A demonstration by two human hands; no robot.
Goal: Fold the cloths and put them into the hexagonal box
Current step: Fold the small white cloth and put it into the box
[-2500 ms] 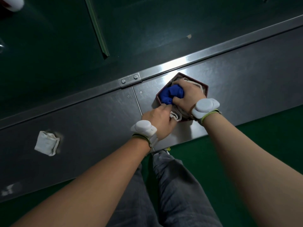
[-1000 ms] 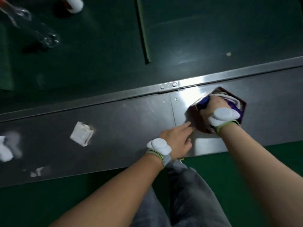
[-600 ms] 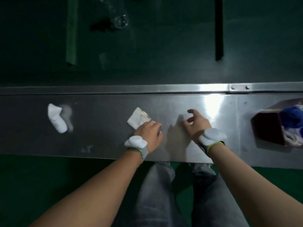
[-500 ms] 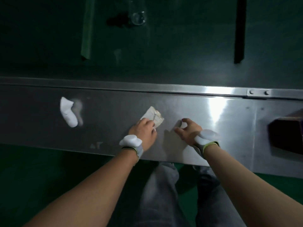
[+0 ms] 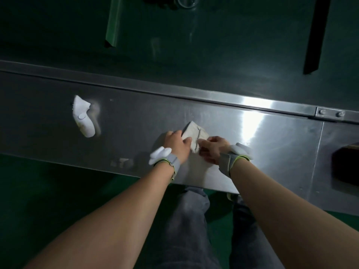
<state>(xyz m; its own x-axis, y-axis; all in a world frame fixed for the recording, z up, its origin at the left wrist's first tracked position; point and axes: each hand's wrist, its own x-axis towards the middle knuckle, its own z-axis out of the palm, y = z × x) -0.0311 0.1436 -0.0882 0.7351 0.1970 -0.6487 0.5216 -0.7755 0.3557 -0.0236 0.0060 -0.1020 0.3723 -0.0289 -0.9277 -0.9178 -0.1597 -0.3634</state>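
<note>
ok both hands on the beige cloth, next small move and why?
Probably finish the fold where it lies: left hand and right hand both pinch the cloth, still on the steel, while the box sits far right.

Single view, head-mounted, wide-angle, looking steeply down over the person's forearms and trouser legs onto a metal bench [image 5: 272,152] that crosses the frame on a slight diagonal, its far rail higher at left than at right. Close range: the left hand [image 5: 177,145] and right hand [image 5: 212,150] sit just above frame centre, with the green floor [image 5: 48,191] filling the lower left. Field of view cuts a dark box [image 5: 347,166] at the right edge and a glass rim [image 5: 187,1] at the top edge; no second view to overlap with.
</note>
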